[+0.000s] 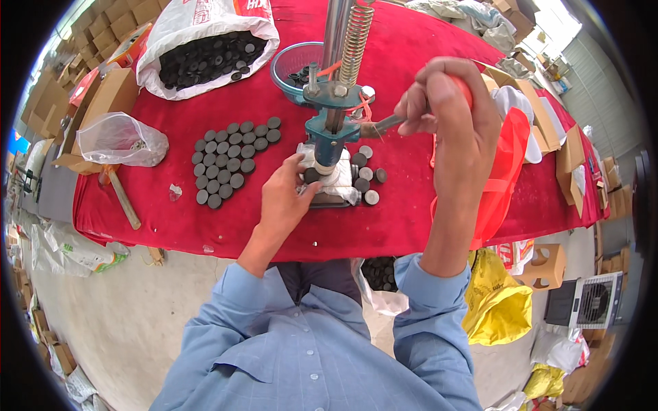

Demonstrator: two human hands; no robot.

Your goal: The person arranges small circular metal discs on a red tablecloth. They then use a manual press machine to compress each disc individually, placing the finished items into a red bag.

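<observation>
A teal hand press [332, 140] with a steel column and a coil spring [357, 42] stands on the red-covered table. My left hand [281, 195] is at its base, thumb and fingers closed on a small black round disc [312, 175] beside the ram's tip. White wrapping [340, 179] covers the base under it. My right hand [458, 103] is raised and wrapped around the press lever [388, 125], whose orange-red end shows past the fingers. Black discs [234, 151] lie in close rows left of my left hand. Several more discs [362, 185] sit right of the base.
Behind are a white sack [152, 65] of black pieces and a blue basket [279, 68]. A clear plastic bag [123, 147] and a hammer [125, 200] lie at left. A red bag [504, 181] and cardboard boxes [567, 161] are at right, near my right forearm.
</observation>
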